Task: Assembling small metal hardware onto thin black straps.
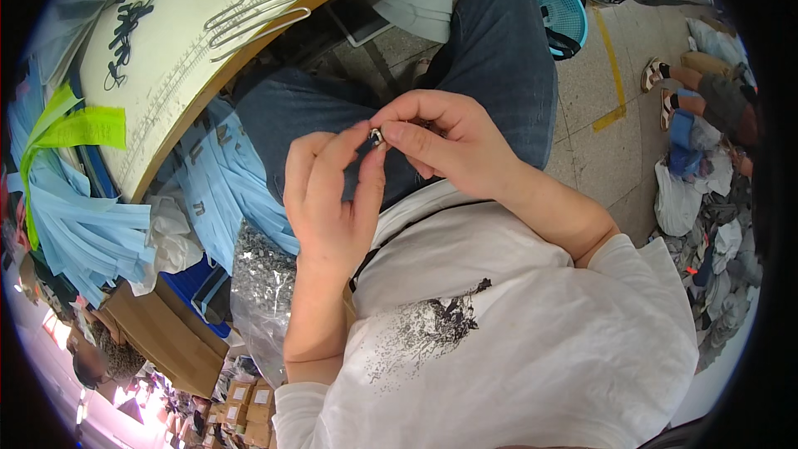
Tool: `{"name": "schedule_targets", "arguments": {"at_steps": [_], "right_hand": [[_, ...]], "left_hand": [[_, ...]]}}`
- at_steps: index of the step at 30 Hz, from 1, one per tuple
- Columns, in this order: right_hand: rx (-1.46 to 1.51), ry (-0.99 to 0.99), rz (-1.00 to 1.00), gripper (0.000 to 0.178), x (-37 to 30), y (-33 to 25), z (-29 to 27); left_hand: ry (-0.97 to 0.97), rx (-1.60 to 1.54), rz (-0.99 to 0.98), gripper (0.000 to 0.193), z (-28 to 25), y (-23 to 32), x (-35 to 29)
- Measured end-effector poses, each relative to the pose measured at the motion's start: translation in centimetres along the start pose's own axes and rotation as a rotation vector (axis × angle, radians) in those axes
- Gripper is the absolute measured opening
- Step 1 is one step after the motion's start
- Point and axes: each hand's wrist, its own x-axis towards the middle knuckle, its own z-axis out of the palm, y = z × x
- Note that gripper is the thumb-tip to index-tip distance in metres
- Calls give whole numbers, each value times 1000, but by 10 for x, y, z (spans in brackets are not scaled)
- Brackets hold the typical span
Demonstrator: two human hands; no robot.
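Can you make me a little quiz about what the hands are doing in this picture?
1. True or false: both hands meet at one small metal piece.
2. What lies beside the left hand, lower down? A) a clear bag of small metal parts B) a bowl of fruit C) a stack of plates
3. Fill in: under the right hand you see the person's lap in blue ____.

Key: 1 true. The fingertips of both hands pinch it between them. 2 A. 3 jeans.
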Motion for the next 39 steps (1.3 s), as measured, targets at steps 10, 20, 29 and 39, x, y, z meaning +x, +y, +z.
{"name": "schedule_targets", "arguments": {"at_steps": [10, 20, 29, 39], "right_hand": [[-21, 88, -41, 17, 1, 3, 2], [126, 57, -1, 16, 2, -2, -3], [93, 54, -29, 16, 0, -3, -2], [-104, 64, -94, 15, -4, -7, -1]], "left_hand": [[15, -16, 25, 25, 1, -2, -1], [-3, -535, -205, 25, 0, -10, -5], [-93, -646, -280, 21, -1, -10, -6], [-86, -558, -408, 15, 3, -10, -7]]}}
